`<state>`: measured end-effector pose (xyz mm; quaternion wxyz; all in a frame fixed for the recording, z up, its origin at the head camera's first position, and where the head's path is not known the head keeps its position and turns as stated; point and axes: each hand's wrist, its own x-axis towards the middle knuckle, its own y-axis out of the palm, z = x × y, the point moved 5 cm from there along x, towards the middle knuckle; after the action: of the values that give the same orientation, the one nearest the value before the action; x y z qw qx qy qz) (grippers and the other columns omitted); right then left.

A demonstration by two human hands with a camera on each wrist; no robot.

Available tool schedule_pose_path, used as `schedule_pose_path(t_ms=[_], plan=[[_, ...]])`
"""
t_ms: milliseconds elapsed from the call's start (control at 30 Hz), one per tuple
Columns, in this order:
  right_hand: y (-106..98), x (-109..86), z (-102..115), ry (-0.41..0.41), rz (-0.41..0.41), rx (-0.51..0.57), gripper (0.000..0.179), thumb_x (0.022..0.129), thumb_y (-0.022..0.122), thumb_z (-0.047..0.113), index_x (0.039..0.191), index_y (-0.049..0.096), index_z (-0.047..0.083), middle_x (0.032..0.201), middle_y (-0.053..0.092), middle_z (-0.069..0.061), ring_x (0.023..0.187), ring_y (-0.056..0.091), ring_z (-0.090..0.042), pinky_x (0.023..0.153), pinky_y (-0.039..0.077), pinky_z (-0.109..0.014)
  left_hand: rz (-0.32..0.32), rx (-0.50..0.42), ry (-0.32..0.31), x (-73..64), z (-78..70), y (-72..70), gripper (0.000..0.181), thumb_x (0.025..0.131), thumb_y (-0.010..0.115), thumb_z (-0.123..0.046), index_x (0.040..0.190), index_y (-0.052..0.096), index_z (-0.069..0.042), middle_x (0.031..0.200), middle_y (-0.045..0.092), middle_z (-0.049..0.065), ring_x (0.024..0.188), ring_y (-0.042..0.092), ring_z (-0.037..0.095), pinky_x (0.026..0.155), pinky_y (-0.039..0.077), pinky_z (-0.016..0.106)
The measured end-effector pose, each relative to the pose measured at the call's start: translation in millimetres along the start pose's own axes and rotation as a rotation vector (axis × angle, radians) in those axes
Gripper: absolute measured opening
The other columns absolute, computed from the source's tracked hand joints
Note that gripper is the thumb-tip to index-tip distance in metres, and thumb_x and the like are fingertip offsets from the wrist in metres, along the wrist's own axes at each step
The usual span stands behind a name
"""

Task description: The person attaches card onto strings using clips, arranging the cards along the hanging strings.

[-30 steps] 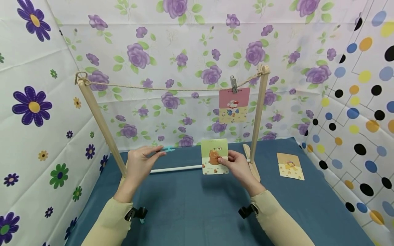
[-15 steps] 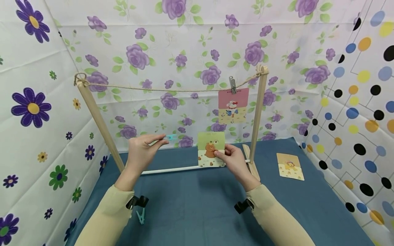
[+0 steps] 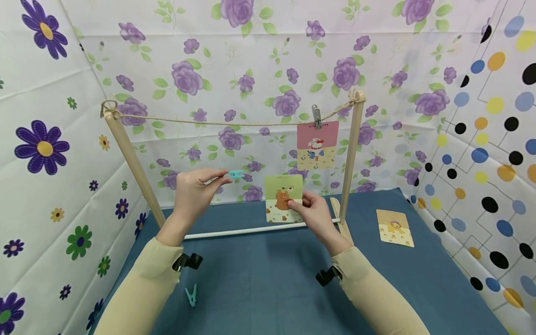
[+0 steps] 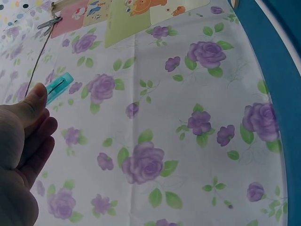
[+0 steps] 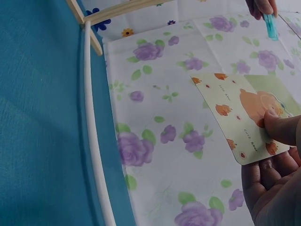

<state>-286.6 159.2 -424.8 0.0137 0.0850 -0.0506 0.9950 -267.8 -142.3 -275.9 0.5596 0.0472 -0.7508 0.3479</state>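
Note:
My left hand (image 3: 197, 190) pinches a turquoise clothespin (image 3: 236, 173) between thumb and fingertips, its free end pointing right. In the left wrist view that clothespin (image 4: 59, 88) sticks out past the thumb. My right hand (image 3: 315, 214) holds a green and cream bear card (image 3: 277, 209) upright by its right edge, thumb on the front and fingers behind. Above both hands a twine line (image 3: 209, 123) runs between two wooden posts. From its right part hangs a pink and yellow card (image 3: 317, 156), held by a metal clip (image 3: 317, 116).
A second turquoise clothespin (image 3: 191, 296) lies on the blue cloth near the left forearm. An orange and yellow lion card (image 3: 395, 227) lies at the right. A white rod (image 3: 247, 230) joins the post bases. The right post (image 3: 352, 158) stands behind the right hand.
Both hands have risen toward the line, the left with the clothespin and the right with the bear card. The card also shifted slightly left. The clothespin on the cloth has come into full view.

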Motion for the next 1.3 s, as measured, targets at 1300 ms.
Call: schedule_pose_path(t_ms=[1300], plan=[[17.8,20.4,53.8,-0.113,0.011,-0.012,0.029,0.103,0.077,0.019,0.130,0.076,0.012,0.105,0.078,-0.010,0.079,0.066,-0.019,0.063,0.047,-0.029,-0.039,0.029,0.091,80.0,-8.3,-17.5,0.025,0.085,0.090,-0.010,0.106,0.084,0.001,0.096,0.081,0.015,0.080,0.080,0.030,0.054,0.051,0.028]])
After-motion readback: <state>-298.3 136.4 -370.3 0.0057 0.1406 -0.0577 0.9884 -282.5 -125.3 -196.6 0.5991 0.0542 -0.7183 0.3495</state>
